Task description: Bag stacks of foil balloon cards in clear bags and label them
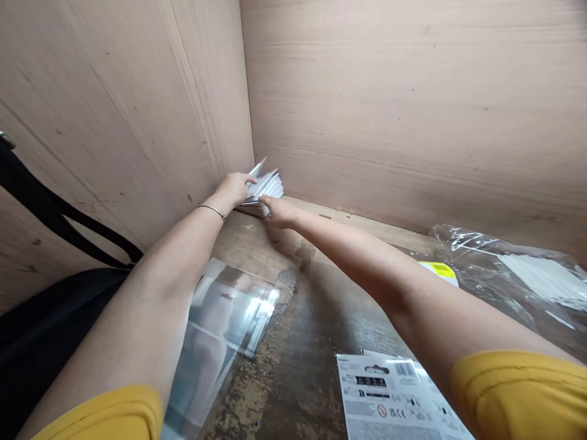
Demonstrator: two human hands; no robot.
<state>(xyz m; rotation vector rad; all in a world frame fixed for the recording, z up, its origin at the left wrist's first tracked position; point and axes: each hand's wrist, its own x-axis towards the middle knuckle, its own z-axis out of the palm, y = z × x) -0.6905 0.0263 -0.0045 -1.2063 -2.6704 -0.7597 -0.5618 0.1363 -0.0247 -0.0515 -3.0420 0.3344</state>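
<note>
In the far corner, where two wooden panels meet, lies a stack of thin white sheets, some of them fanned and tilted up at the top. My left hand is at the stack's left side, its fingers closed on the upper sheets. At the front right of the stack, my right hand grips the edge with thumb and fingers; part of its fingers is hidden. Whether the sheets are paper leaflets or cards is too small to tell.
Clear plastic sleeves lie on the worn table. Printed hang-tab cards are at the front right. Behind my right arm are a yellow-and-white item and a clear plastic bag with white contents. A black bag stands at left.
</note>
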